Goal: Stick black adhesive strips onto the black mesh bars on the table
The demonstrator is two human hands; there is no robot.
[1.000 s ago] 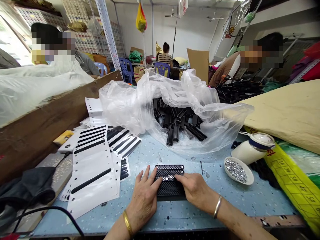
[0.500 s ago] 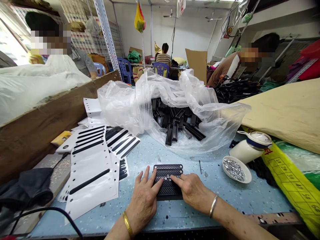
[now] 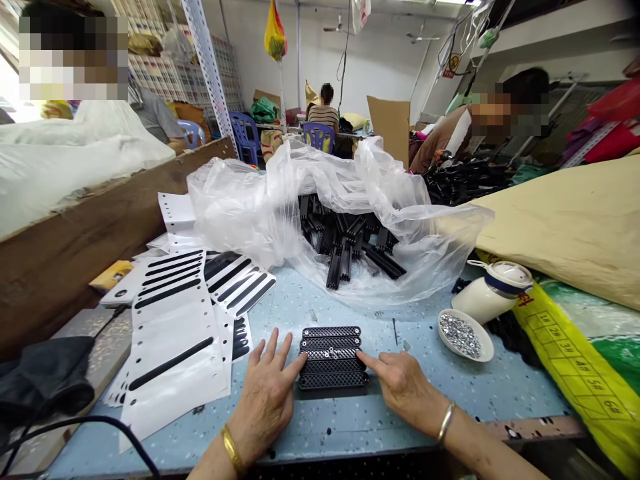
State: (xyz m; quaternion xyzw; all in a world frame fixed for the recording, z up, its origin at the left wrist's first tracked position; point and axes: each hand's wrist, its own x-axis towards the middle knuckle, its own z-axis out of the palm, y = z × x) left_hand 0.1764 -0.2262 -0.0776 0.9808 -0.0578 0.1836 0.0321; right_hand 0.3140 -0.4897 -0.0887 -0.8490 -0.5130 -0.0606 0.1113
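Several black lattice-patterned plastic strips (image 3: 331, 367) lie side by side in front of me. A few small shiny metal rings or nuts (image 3: 332, 353) rest loosely on their middle, and some of the upper strips have one seated at each end. My left hand (image 3: 270, 387) is open, fingers spread, with its thumb tip at the left end of a middle strip. My right hand (image 3: 407, 387) stretches its index finger to the right end of the same strip; its other fingers are curled, and what lies under the fingertip is hidden.
A white bowl (image 3: 486, 356) of small metal pieces (image 3: 457, 333) stands at the right, near a lidded white mug (image 3: 480, 300). Beyond the strips, a clear plastic bag (image 3: 425, 267) spills black parts (image 3: 345, 247). White sheets with black strips (image 3: 173, 340) lie left. Co-workers sit farther back.
Both hands have moved outward from the middle of the strips to their ends. The left fingers have come off the strips, leaving the thumb there. The view has shifted slightly.
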